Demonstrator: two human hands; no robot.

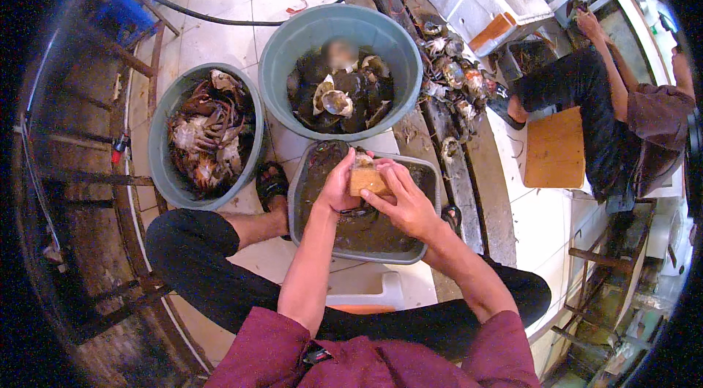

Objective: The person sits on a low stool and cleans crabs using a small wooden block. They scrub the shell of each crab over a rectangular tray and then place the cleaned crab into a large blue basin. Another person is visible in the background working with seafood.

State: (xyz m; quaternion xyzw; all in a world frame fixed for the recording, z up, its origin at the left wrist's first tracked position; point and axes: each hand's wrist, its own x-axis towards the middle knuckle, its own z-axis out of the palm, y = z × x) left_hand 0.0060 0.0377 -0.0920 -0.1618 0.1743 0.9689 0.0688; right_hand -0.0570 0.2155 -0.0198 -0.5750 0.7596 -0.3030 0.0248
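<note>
Both my hands meet over a grey rectangular basin (432,205) of murky brown water. My right hand (405,201) grips a wooden scrub brush (368,181) by its light block; its bristles are hidden. Close against it, my left hand (340,186) is closed around a crab, mostly covered by the hands and brush. Thin dark legs stick out below my left palm. A dark clump (333,152) rests at the basin's far left, beside my left fingers.
Beyond the basin stands a large round green tub (267,69) with dark crabs and pale shells in water. An oval tub (156,146) of crabs is at left. More crabs (454,73) are heaped on planks. A person (608,109) sits at right near a wooden board (554,148).
</note>
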